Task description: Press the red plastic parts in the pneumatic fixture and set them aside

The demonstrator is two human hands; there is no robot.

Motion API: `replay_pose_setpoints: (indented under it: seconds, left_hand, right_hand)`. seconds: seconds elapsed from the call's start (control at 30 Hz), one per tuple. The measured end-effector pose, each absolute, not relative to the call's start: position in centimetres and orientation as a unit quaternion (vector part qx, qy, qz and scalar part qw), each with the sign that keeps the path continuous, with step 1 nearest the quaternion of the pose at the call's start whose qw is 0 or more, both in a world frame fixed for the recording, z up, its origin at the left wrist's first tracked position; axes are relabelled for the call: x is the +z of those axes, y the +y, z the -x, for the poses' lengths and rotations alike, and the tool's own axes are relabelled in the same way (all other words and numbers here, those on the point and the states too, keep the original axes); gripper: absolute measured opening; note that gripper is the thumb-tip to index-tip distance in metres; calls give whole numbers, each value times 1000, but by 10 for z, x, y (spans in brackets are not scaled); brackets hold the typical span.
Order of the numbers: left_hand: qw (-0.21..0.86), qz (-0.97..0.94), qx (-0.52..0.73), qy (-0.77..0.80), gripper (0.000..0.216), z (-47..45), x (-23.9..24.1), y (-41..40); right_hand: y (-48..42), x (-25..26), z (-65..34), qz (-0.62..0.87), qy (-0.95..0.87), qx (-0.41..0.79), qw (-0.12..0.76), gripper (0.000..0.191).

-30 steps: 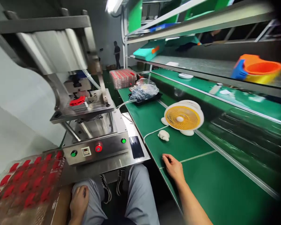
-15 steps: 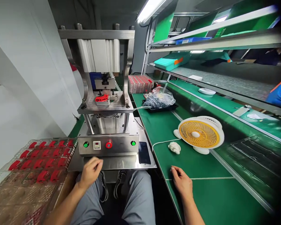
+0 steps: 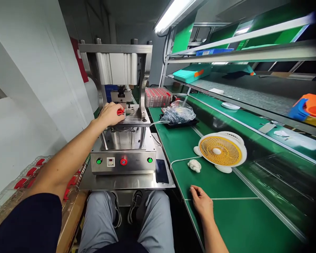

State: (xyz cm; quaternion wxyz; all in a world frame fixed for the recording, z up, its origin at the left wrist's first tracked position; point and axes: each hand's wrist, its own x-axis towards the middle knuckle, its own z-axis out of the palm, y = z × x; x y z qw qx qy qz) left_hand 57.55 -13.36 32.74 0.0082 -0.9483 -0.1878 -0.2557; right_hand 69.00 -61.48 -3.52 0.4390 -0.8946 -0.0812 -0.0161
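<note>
My left hand (image 3: 111, 114) reaches into the press (image 3: 118, 65), its fingers closed around a red plastic part (image 3: 120, 111) at the small metal fixture on the press plate. Most of that part and the fixture lie behind the fingers, so I cannot tell whether the part is lifted. Above the hand hangs the metal press head (image 3: 125, 95), with a gap under it. My right hand (image 3: 202, 203) rests near the left edge of the green table (image 3: 242, 221), fingers curled in and nothing visible in them.
Clear trays with red parts (image 3: 21, 182) lie at the left; more trays (image 3: 158, 97) are stacked behind. The control panel (image 3: 123, 162) has two green buttons and a red one. A phone (image 3: 162, 171), a yellow-and-white fan (image 3: 221, 151) and a bagged bundle (image 3: 179, 113) are at the right.
My left hand has moved forward and up from in front of the control panel to the red part in the press, and has closed on it. My right hand has stayed in place.
</note>
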Motion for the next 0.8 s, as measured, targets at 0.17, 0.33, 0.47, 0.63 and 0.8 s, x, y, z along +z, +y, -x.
replay_pose_setpoints:
  seconds: [0.17, 0.33, 0.47, 0.63, 0.8]
  left_hand:
    - [19, 960, -175, -217, 42, -584, 342, -128]
    - [22, 958, -144, -247, 28, -586, 354, -138]
    - [12, 951, -178, -253, 19, -573, 351, -151]
    - [-61, 927, -319, -186, 14, -530, 326, -166]
    - [-185, 868, -450, -97, 14, -487, 283, -176]
  right_hand:
    - [-614, -33, -691, 886, -90, -10, 454, 60]
    - [-613, -29, -690, 885, -86, 5, 458, 61]
    - [-612, -28, -690, 885, -87, 13, 458, 62]
    - [-612, -27, -690, 885, -90, 11, 457, 60]
    - [-613, -28, -692, 896, -61, 27, 440, 62]
